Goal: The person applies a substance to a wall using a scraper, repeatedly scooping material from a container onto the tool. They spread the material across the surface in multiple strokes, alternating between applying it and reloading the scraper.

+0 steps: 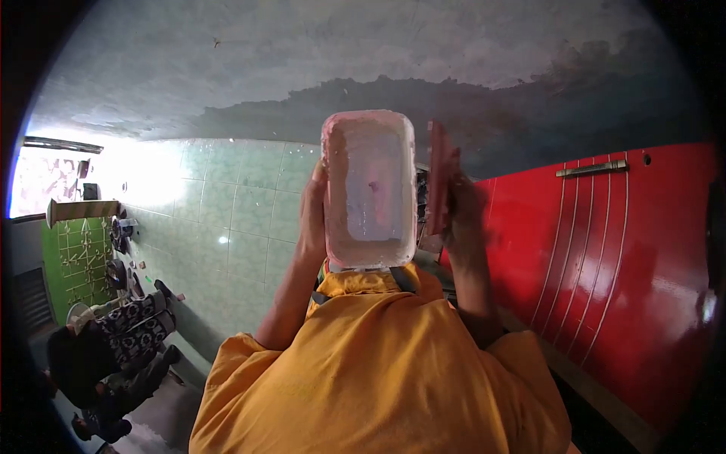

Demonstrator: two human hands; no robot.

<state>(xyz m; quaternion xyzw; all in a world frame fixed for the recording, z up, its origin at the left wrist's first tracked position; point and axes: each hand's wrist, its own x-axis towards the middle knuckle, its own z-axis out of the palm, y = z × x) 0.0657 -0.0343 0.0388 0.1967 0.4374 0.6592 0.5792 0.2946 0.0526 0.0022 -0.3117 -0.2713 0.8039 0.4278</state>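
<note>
A rectangular pinkish-white tub (409,189) is held up in front of my chest, its open top facing me. Pale residue smears its rim and inner walls. My left hand (314,203) grips the tub's left side, with most of the fingers hidden behind it. Just right of the tub, my right hand (463,203) is closed around a red, flat-edged tool (436,178), seen almost edge-on; it looks like a plastering float. A narrow gap separates this tool from the tub. The right fingers are dark and slightly blurred.
Ahead is a grey wall (249,60) with a darker, ragged-edged patch (378,106). Green tiles (234,197) lie to the left, a glossy red door (605,250) with a handle (591,169) to the right. At lower left are people (136,329) and a green panel (79,257).
</note>
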